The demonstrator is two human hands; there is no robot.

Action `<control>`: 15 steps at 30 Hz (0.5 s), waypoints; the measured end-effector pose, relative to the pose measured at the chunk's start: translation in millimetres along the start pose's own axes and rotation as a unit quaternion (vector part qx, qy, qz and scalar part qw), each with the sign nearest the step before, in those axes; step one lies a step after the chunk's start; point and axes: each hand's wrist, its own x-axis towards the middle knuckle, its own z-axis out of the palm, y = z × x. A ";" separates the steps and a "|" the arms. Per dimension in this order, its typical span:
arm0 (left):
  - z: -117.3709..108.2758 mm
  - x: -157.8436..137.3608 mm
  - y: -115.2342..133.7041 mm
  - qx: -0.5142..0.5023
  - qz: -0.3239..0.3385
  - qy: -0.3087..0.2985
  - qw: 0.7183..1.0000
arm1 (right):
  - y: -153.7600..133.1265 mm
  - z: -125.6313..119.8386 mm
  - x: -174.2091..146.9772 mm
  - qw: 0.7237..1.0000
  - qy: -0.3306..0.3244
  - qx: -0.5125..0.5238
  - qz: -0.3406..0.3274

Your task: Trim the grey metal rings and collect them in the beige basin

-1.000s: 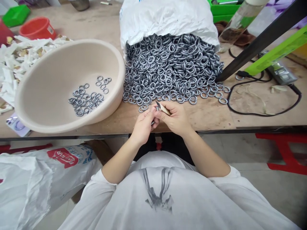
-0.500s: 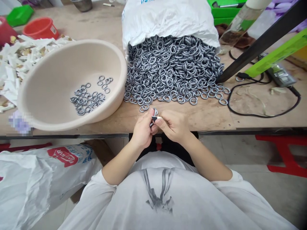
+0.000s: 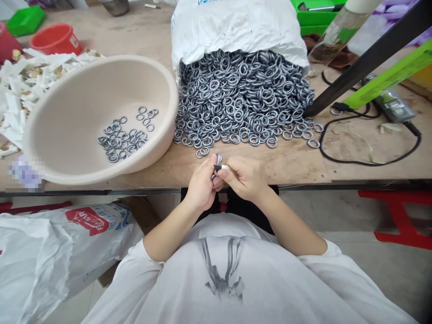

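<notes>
At the table's front edge, my left hand (image 3: pixel 201 183) is closed on a grey ring (image 3: pixel 218 158), partly hidden by the fingers. My right hand (image 3: pixel 245 177) pinches a small blade-like piece (image 3: pixel 218 168) with a dark tip and a whitish part; its exact kind is unclear. The dark tip lies against the ring or the left fingers; which one I cannot tell. Just beyond my hands a large pile of grey rings (image 3: pixel 236 99) spills from a white sack (image 3: pixel 236 27). To the left, a beige basin (image 3: pixel 64 108) has more rings (image 3: pixel 123 141) at its bottom.
White scraps (image 3: pixel 20 90) lie left of the basin, near a red bowl (image 3: pixel 56 38). A black bar (image 3: pixel 364 58) and a green strip (image 3: pixel 394 74) slant across the right. A black cable (image 3: pixel 357 161) loops there. A white bag (image 3: pixel 43 252) stands below the table, left.
My hands stay together in nearly the same place, with the dark tip turned very slightly. The view has shifted a little; the rings in basin and pile look the same.
</notes>
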 end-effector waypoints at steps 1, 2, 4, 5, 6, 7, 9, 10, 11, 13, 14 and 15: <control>-0.5 -0.2 0.1 0.004 -0.001 -0.003 1.000 | 0.9 0.9 0.0 1.000 0.002 0.011 0.001; -1.0 -1.0 0.0 0.007 -0.002 -0.006 1.000 | 2.8 1.7 0.3 1.000 0.001 0.025 0.003; -2.0 -4.0 -0.9 0.016 -0.002 -0.024 1.000 | 10.5 2.2 2.8 0.998 0.001 0.060 0.029; -2.6 -6.0 -1.6 0.024 -0.002 -0.041 0.999 | 15.9 1.7 4.8 0.996 0.011 0.076 0.055; -3.3 -8.0 -2.3 0.034 -0.006 -0.063 0.997 | 21.6 0.7 7.2 0.992 0.024 0.088 0.089; -4.3 -9.6 -2.7 0.042 -0.009 -0.083 0.996 | 27.1 -0.4 9.7 0.987 0.050 0.093 0.122; -7.6 -10.6 -1.9 0.047 -0.008 -0.098 0.994 | 34.7 -2.0 14.1 0.979 0.083 0.087 0.165; -10.3 -9.9 -0.4 0.045 -0.001 -0.087 0.995 | 36.1 -1.9 15.8 0.979 0.077 0.091 0.164; -13.7 -8.6 1.9 0.043 0.010 -0.069 0.997 | 36.0 -1.1 17.2 0.981 0.065 0.087 0.159; -22.7 -5.1 8.7 0.048 0.039 -0.028 0.998 | 32.3 2.5 19.7 0.988 0.024 0.061 0.139; -27.8 -3.6 12.8 0.054 0.054 -0.012 0.997 | 29.8 4.8 21.1 0.991 -0.004 0.035 0.130; -33.1 -2.4 17.0 0.058 0.067 0.003 0.996 | 27.4 7.0 22.7 0.992 -0.034 0.002 0.124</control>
